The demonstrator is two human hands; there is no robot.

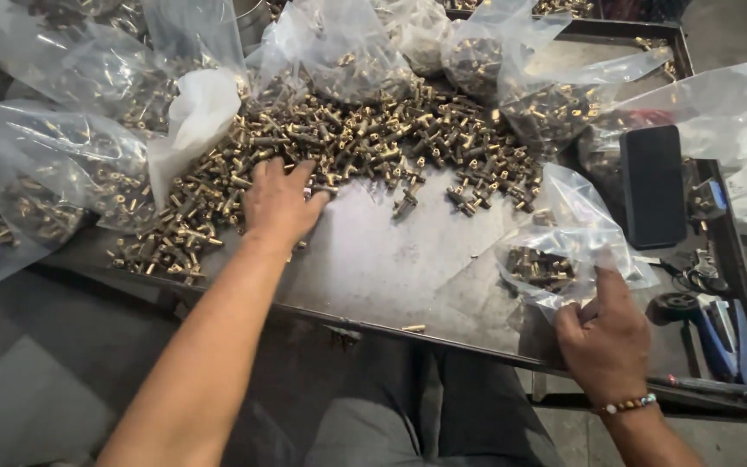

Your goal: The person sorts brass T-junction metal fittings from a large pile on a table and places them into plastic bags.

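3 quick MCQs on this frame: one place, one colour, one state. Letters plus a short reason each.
1. Where is the left hand?
A. on the pile of fittings
B. on the black phone
C. off the metal tray

2. What colour are the fittings?
A. blue
B. brass-gold
C. white

3. What is the right hand doing?
A. resting flat and empty
B. pinching a clear bag
C. gripping the blue tool

Answers:
1 A, its fingers lie on the pile's edge.
2 B, they shine yellow-brown.
3 B, its fingers hold the plastic, with fittings inside the bag.
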